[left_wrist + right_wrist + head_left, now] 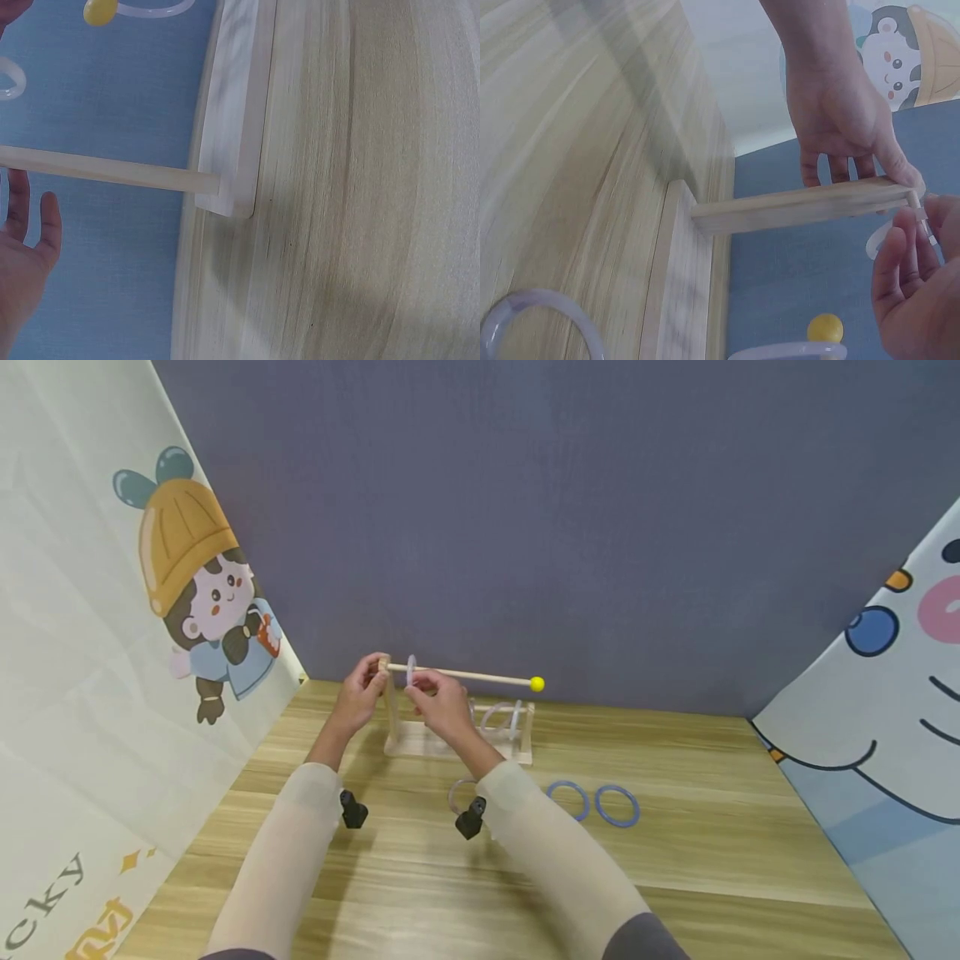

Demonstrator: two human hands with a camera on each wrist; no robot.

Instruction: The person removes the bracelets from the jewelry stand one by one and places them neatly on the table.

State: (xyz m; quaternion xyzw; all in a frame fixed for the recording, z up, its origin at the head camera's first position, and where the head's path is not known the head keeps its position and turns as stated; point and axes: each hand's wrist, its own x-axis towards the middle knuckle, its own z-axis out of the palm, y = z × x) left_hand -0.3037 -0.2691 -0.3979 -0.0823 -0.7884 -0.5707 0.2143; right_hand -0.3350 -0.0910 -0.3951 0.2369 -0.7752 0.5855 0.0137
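A wooden stand with a tall post (392, 708) carries a thin horizontal rod (480, 675) tipped by a yellow ball (537, 684). At the top of the post, my left hand (358, 697) grips the wood, thumb on the near side and fingers behind, as the right wrist view shows. My right hand (447, 706) pinches a pale translucent ring (411, 668), which hangs around the rod close to the post. Below, pale rings (515, 720) hang on a lower rod by the short post (527, 735), partly behind my right hand.
Two blue rings (617, 806) lie flat on the wood-grain table (712, 852) right of my right forearm. Another ring (453, 795) lies beside that wrist, partly covered. A grey-blue panel (600, 527) rises just behind the stand, with printed sheets on both sides.
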